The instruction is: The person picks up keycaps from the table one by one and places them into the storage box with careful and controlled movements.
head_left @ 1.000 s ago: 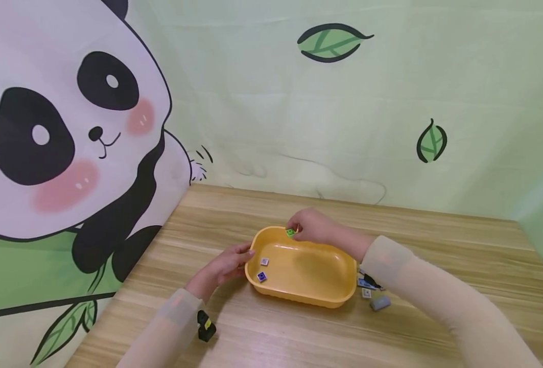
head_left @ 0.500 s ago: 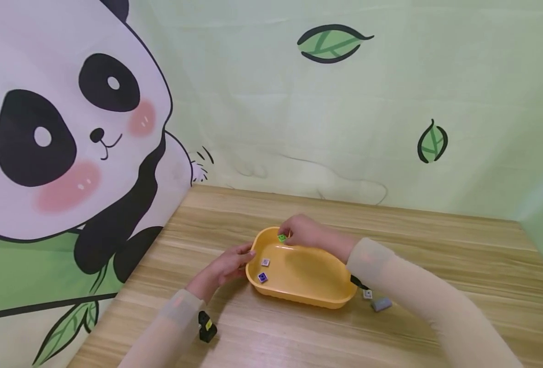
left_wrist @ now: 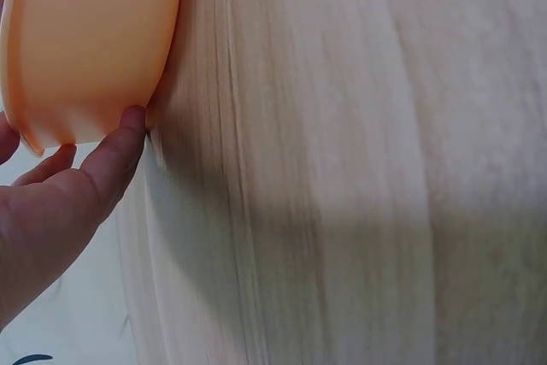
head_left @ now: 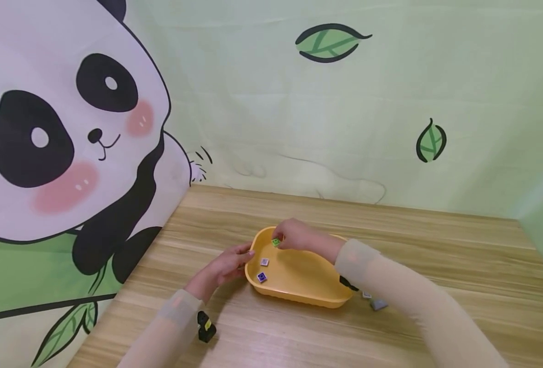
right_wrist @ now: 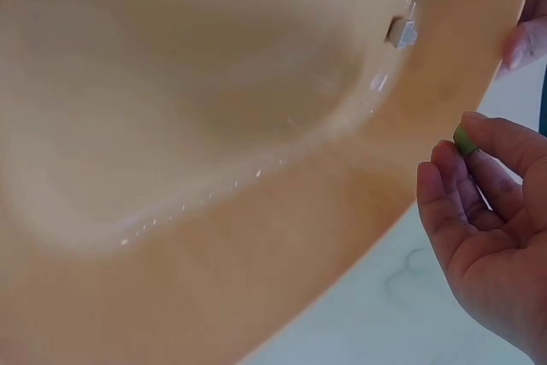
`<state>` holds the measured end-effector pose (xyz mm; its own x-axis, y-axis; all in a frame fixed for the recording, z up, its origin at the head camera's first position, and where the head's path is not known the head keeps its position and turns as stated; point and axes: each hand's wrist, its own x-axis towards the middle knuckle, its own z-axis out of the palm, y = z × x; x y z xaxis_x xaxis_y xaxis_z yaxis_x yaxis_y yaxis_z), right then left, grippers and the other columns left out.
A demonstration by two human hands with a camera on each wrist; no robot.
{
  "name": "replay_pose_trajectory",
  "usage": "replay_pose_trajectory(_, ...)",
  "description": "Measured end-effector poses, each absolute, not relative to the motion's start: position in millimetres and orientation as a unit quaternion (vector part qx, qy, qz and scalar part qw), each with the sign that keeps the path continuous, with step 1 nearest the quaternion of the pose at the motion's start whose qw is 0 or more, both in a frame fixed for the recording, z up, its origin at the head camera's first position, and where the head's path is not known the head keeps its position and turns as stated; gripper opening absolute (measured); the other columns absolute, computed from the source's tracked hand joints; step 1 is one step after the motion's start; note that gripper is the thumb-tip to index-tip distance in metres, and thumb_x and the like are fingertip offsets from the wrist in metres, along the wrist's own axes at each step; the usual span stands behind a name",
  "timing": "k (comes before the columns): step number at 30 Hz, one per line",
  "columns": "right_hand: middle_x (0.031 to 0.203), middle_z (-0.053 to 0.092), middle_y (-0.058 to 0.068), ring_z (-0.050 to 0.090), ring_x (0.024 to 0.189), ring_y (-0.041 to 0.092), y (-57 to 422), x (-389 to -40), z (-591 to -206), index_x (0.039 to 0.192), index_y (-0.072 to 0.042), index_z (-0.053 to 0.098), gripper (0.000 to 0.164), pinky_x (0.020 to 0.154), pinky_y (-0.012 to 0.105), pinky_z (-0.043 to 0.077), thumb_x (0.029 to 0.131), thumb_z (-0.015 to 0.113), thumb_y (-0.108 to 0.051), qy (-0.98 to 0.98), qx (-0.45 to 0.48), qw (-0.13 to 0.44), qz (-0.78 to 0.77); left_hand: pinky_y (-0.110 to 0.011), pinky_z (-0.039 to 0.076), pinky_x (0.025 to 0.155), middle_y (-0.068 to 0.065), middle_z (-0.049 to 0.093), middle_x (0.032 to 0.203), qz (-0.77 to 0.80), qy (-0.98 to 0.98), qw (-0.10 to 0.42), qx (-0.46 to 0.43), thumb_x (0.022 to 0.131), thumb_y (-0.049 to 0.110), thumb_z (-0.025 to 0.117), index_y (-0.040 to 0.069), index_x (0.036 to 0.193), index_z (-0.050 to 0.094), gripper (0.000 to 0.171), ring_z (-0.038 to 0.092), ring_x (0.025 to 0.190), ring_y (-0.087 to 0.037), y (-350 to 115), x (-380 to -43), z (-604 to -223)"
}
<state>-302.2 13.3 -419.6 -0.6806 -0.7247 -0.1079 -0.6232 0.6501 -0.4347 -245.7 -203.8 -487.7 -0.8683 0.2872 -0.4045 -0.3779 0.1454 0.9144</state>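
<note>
A yellow plastic tub (head_left: 305,271) sits on the wooden table. My left hand (head_left: 227,263) grips its left end, thumb and fingers on either side of the rim; in the left wrist view the fingertips (left_wrist: 130,119) press the outer wall. Over the tub's far left corner, my right hand (head_left: 299,235) pinches a small green block (head_left: 276,242) between thumb and finger. The right wrist view shows this green block (right_wrist: 464,140) partly covered by the fingertips. Inside the tub, near the left end, lie a small white block (head_left: 264,261) and a blue-purple block (head_left: 261,277).
Right of the tub, a grey piece (head_left: 379,304) and a white piece (head_left: 367,295) lie on the table, partly behind the right sleeve (head_left: 391,278). A black object with a yellow mark (head_left: 207,327) shows beside the left sleeve. A panda-printed backdrop (head_left: 345,128) rises behind the table.
My right hand has moved left and lower over the tub, carrying the green block inward from the far rim. Its sleeve now covers more of the pieces on the right. My left hand has stayed put.
</note>
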Motion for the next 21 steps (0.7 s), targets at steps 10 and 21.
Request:
replay_pose_trajectory(10, 0.096, 0.076, 0.013, 0.059, 0.081, 0.014, -2, -307, -436, 0.109, 0.001, 0.076, 0.024, 0.077, 0.023, 0.052, 0.086, 0.072, -0.001, 0.899, -0.378, 0.15, -0.166, -0.053, 0.045, 0.117, -0.031, 0.037, 0.159, 0.65, 0.715, 0.257, -0.024, 0.111, 0.016, 0.04, -0.001, 0.161, 0.025, 0.055, 0.044, 0.143, -0.039, -204, -246, -487)
replay_pose_trajectory(21, 0.085, 0.072, 0.01, 0.052, 0.074, 0.012, -8, -309, -447, 0.105, 0.0, 0.077, 0.022, 0.075, 0.022, 0.049, 0.083, 0.074, -0.001, 0.9, -0.385, 0.139, -0.152, -0.051, 0.047, 0.115, -0.032, 0.039, 0.158, 0.65, 0.717, 0.253, -0.02, 0.11, 0.016, 0.041, 0.0, 0.161, 0.025, 0.055, 0.047, 0.141, -0.038, -203, -245, -489)
